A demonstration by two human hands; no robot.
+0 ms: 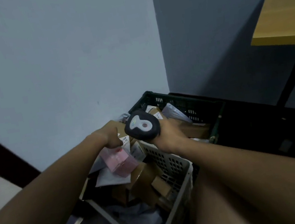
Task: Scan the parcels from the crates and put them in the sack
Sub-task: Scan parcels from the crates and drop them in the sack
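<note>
Grey-blue walls meet in a corner behind two crates. My left hand [111, 137] pinches a pink plastic-wrapped parcel [120, 160] above the white perforated plastic crate [171, 168]. My right hand [168, 135] grips a black handheld scanner [142, 127], near the dark green crate [184, 103] of parcels.

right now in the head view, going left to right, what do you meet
left hand holding a pink wrapped parcel → black handheld scanner gripped by the right hand → dark green slotted plastic crate → yellow wooden tabletop
</note>
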